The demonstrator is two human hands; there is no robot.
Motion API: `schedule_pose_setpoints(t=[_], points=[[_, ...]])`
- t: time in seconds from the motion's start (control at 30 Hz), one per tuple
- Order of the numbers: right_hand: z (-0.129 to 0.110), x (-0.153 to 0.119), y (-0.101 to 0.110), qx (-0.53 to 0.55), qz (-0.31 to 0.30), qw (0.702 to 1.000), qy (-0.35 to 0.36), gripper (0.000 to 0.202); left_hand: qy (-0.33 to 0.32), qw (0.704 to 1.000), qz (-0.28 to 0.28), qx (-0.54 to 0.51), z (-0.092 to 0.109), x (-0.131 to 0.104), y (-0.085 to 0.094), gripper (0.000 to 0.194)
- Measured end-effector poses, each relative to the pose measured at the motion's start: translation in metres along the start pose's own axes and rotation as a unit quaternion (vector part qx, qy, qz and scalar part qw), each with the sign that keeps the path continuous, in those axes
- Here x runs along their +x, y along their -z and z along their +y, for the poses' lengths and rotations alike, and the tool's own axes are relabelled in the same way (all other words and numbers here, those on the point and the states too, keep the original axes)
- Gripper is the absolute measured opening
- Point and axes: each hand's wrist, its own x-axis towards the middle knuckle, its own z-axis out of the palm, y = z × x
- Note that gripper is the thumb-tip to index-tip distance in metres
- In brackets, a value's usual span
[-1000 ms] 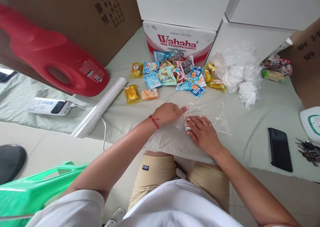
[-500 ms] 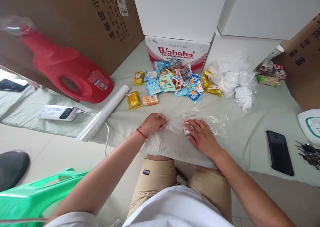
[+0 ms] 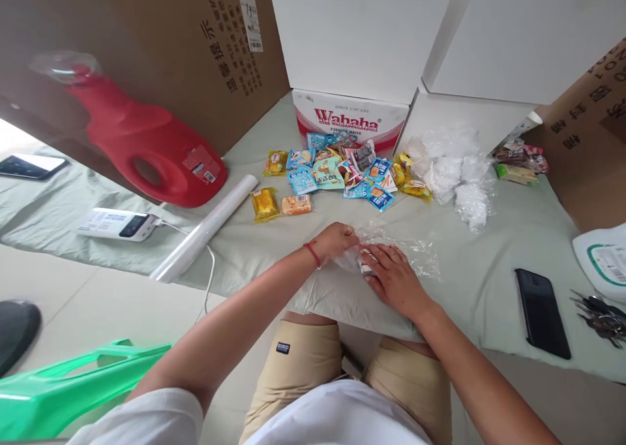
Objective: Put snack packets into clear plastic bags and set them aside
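My left hand, a red string round its wrist, is closed on an edge of a clear plastic film near the front of the cloth-covered table. Beside it, my right hand lies flat with fingers extended over a small packet on the film. Most of that packet is hidden under the palm and fingers. Beyond my hands lie a yellow-wrapped snack, an orange-brown snack and a pile of small packets.
A red jug and a plastic roll lie left, near a white power bank with a cable. Crumpled clear bags sit back right. A black phone and keys are at right. A Wahaba-style carton stands behind.
My left hand has moved right, closer to my right hand, drawing the film's edge with it. My right hand stays over the packet. The camera view has shifted slightly.
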Motion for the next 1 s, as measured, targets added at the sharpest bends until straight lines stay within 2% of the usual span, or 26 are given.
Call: schedule_pose_setpoints(t=[0.17, 0.27, 0.47, 0.53, 0.63, 0.77, 0.9, 1.0], points=[[0.004, -0.003, -0.003, 0.02, 0.01, 1.0, 0.008, 0.052, 0.037, 0.979, 0.022, -0.2, -0.028, -0.015, 0.01, 0.021], [0.006, -0.003, -0.004, 0.032, 0.016, 0.999, 0.014, 0.053, 0.065, 0.967, 0.036, -0.242, -0.035, -0.023, 0.013, 0.024], [0.007, -0.003, -0.005, 0.028, 0.02, 0.999, 0.019, 0.051, 0.029, 0.992, -0.052, -0.116, -0.019, -0.013, -0.001, 0.03], [0.007, -0.004, -0.006, 0.024, 0.018, 0.999, 0.017, 0.05, 0.024, 0.994, -0.06, -0.093, -0.015, -0.006, -0.006, 0.034], [0.008, -0.004, -0.006, 0.023, 0.017, 0.999, 0.019, 0.049, 0.002, 0.993, -0.041, -0.112, -0.014, -0.002, -0.009, 0.036], [0.01, -0.005, -0.006, 0.033, 0.016, 0.999, 0.022, 0.05, -0.001, 0.987, -0.004, -0.161, -0.022, -0.014, -0.001, 0.03], [0.01, -0.004, -0.005, 0.053, 0.012, 0.998, 0.014, 0.055, 0.062, 0.982, 0.065, -0.165, -0.04, -0.037, 0.01, 0.022], [0.01, -0.004, -0.004, 0.058, 0.015, 0.998, 0.013, 0.056, 0.126, 0.979, 0.09, -0.131, -0.058, -0.056, 0.015, 0.018]])
